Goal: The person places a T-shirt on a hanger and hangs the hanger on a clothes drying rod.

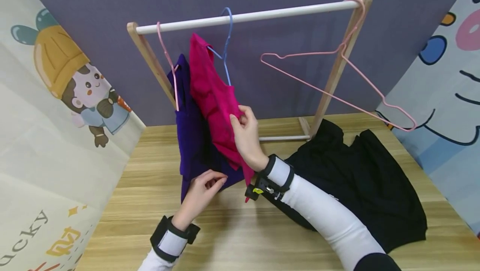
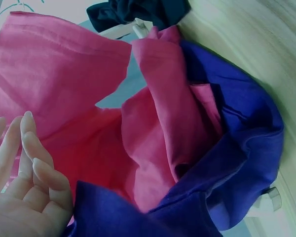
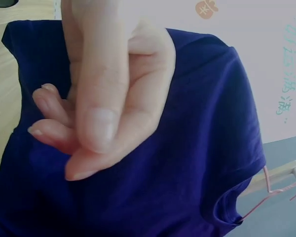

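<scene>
A pink short-sleeved top hangs on a blue hanger. At its near edge my right hand pinches the cloth between thumb and fingers in the head view. In the right wrist view, that hand has its thumb against the index finger, with a purple top behind. My left hand is low at the purple top's hem, fingers loosely bent. The left wrist view shows this hand with fairly straight fingers overlapping the pink top, no cloth between them. The purple top hangs on a pink hanger.
The white rod of a wood-framed rack carries the hangers. A bare pink hanger hangs at its right end. A black garment lies on the wooden table at the right. Printed panels stand on both sides.
</scene>
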Demonstrator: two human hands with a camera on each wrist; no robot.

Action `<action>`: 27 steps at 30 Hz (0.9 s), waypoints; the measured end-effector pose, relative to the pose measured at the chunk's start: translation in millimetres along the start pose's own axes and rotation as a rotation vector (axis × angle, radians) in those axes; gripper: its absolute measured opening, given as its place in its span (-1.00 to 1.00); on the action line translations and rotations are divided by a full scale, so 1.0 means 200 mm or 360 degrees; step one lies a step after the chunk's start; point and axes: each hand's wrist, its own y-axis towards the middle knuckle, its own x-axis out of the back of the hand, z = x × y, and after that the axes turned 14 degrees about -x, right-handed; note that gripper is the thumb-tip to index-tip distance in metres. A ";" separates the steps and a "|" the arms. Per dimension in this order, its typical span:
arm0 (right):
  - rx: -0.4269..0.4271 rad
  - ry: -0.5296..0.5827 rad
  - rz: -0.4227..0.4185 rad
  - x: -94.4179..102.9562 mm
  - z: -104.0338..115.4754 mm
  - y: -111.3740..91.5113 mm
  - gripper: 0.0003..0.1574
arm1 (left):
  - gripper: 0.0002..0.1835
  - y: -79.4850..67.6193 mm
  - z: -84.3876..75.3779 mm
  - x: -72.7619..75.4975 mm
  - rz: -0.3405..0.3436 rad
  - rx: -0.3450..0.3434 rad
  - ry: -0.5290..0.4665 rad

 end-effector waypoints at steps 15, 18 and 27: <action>0.0097 -0.0123 0.0032 -0.02 -0.06 -0.03 -0.63 | -0.90 -0.02 0.00 0.01 -0.0025 -0.0053 0.0024; 0.0124 -0.0143 0.0158 -0.02 -0.07 -0.03 -0.59 | -0.91 -0.03 0.00 0.01 -0.0025 -0.0064 0.0019; -0.0042 -0.0147 0.0295 0.01 -0.05 0.04 -0.56 | -0.90 -0.02 -0.01 0.02 0.0019 -0.0082 -0.0049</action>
